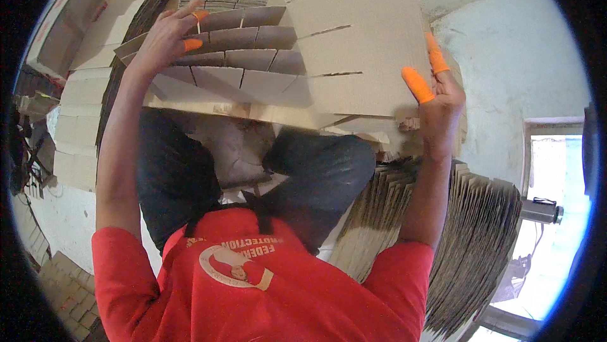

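1. Two hands are up in the head view, one at each side of a slotted cardboard sheet (354, 38), which I take as the landmark.
2. That sheet is a large flat brown piece with several narrow slits cut in from its left part; it lies tilted across the upper middle of the view, above the person's knees (316, 171).
3. Left hand (165, 35): open, fingers spread, resting on the divider strips (240, 57) just left of the sheet. Orange finger cots (193, 45) cover two of its fingertips. It grips nothing that I can see.
4. Right hand (442, 105): open, palm toward the camera, fingers pointing up, pressed against the sheet's right edge. Two fingers wear orange cots. Whether the thumb hooks behind the sheet cannot be told.
5. The divider strips overlap in stepped rows, like shingles, and run from under the sheet's left part out toward the left hand.
6. Below the sheet are dark trousers and a red shirt (272, 291) with a round emblem on the chest.
7. Below and right of the sheet stands a stack of flat cardboard (468, 241) on edge, fanned out, touching the right forearm.
8. Left of the sheet, beyond the left forearm, more folded cardboard (82, 121) is piled in pale stacks.
9. Right of the sheet is a pale wall (525, 57), with a bright window opening (556, 171) lower down.
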A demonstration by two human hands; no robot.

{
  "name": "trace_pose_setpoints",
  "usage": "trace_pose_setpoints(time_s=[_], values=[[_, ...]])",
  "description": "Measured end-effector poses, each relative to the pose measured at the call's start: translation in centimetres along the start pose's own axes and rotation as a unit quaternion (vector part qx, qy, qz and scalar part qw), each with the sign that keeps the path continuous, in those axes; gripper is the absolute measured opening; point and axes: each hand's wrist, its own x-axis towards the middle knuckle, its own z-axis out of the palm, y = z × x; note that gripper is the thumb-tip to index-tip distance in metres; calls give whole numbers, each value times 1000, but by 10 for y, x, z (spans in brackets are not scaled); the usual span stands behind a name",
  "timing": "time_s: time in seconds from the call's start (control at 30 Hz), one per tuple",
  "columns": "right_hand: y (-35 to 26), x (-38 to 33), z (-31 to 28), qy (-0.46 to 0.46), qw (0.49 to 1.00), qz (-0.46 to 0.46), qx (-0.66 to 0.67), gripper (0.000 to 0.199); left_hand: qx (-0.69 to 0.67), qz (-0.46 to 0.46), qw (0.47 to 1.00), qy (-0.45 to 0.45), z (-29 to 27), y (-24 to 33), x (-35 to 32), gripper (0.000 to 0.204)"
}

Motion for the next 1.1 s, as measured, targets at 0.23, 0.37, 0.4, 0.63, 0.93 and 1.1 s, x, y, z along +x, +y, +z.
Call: trace_pose_setpoints(time_s=[0.23, 0.37, 0.4, 0.63, 0.93, 1.1], values=[[-14, 4, 15, -41, 999, -28, 12, 60, -63, 108, 991, 54, -4, 108, -14, 28], [-25, 7, 18, -67, 997, 7, 39, 61, -110, 26, 993, -32, 39, 102, -21, 31], [-21, 7, 19, -53, 996, -3, 73, 62, -123, 33, 992, -25, 43, 102, -21, 29], [-11, 6, 28, -73, 997, -33, 19, 62, -146, 45, 988, -9, 50, 103, -21, 19], [-1, 6, 43, -63, 995, -45, 55, 64, -161, 32, 985, -57, 35, 110, -11, 19], [-9, 15, 38, -90, 992, -23, 82, 63, -144, 74, 983, -86, 36, 103, -1, 23]])
